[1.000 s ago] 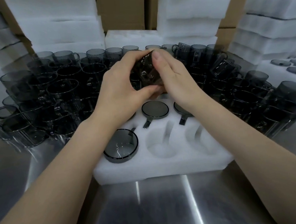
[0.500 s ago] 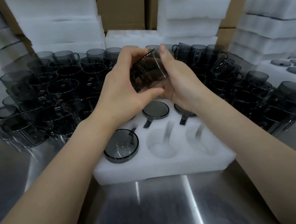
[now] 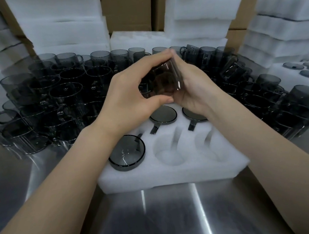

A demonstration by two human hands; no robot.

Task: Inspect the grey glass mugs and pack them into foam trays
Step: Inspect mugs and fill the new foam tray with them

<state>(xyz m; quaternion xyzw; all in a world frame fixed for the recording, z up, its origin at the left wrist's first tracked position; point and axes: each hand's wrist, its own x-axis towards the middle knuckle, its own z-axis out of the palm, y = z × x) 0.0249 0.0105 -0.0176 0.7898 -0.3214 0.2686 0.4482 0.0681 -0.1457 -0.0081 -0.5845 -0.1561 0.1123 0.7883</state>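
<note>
I hold one grey glass mug (image 3: 163,80) on its side above the white foam tray (image 3: 173,173). My left hand (image 3: 129,95) grips it from the left, thumb under and fingers over. My right hand (image 3: 193,89) cups its right end. The tray lies on the steel table in front of me. Three of its pockets hold upside-down mugs: front left (image 3: 127,153), back middle (image 3: 163,117) and back right (image 3: 193,117). Two front pockets (image 3: 169,152) stand open and bare. The back left pocket is hidden by my left wrist.
Several loose grey mugs crowd the table on the left (image 3: 58,97) and on the right (image 3: 268,95). Stacks of foam trays (image 3: 198,14) and cardboard boxes (image 3: 127,10) rise behind them. Another tray with packed mugs (image 3: 303,71) lies at the far right.
Both hands have turned the mug between them, and it now sits slightly lower and more to the right. The tray and the packed mugs have not moved.
</note>
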